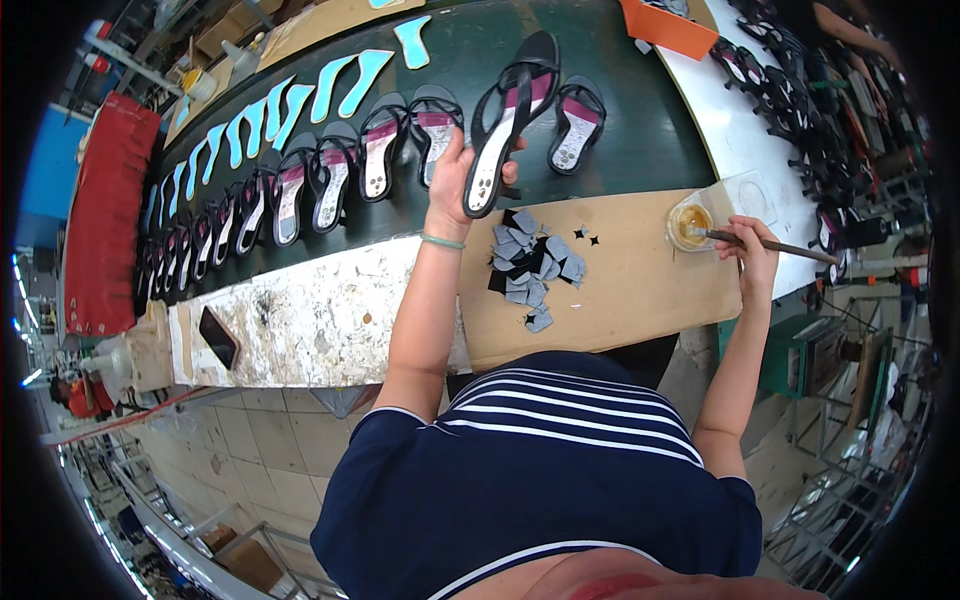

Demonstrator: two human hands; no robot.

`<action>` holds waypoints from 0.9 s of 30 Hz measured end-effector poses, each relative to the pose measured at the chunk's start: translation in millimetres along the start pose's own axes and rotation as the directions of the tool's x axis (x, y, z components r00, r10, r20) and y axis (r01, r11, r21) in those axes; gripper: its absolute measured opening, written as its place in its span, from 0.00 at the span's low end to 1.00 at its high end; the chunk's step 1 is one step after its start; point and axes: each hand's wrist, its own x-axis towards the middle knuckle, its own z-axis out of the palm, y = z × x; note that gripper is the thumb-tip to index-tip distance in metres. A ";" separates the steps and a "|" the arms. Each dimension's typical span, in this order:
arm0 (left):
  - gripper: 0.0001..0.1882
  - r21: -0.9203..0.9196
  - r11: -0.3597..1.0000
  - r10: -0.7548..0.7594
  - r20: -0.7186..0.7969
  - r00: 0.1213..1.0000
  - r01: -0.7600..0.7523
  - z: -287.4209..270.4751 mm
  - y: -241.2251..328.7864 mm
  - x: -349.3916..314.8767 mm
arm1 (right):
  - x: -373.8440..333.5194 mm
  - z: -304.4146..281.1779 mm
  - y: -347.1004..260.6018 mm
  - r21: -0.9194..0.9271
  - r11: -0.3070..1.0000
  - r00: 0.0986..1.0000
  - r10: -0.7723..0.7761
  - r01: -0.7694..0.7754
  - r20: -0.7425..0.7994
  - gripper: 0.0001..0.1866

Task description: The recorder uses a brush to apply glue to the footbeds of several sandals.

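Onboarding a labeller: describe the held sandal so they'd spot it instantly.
Find the long dark green surface bearing a row of black-strapped sandals. Near the row's right end, the left grip holds the held sandal; unlike its neighbours, it is lifted off the surface.

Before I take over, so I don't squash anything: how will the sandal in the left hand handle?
The sandal shows no sag in the left hand, so its sole is probably stiff. The straps look narrow, so they might flex.
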 end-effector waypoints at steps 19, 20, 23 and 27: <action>0.42 -0.121 0.992 0.024 0.002 1.000 -0.024 -9.7 1.6 -2.0 | -18.1 -44.3 45.6 0.772 0.604 0.973 0.027 -0.198 0.229 0.17; 0.42 -0.151 0.989 0.000 -0.001 1.000 -0.001 -12.5 1.7 -3.9 | -14.6 -54.9 58.2 0.805 0.572 0.973 -0.048 -0.160 0.227 0.17; 0.38 -0.019 0.998 0.059 -0.043 0.997 -0.060 4.7 -2.3 -10.4 | -12.8 -74.4 93.8 0.771 0.612 0.983 0.058 -0.174 0.176 0.14; 0.35 0.014 0.997 0.078 -0.046 0.996 -0.077 -9.4 -7.8 -10.7 | -29.4 -85.4 131.5 0.639 0.678 0.926 0.186 -0.363 0.328 0.17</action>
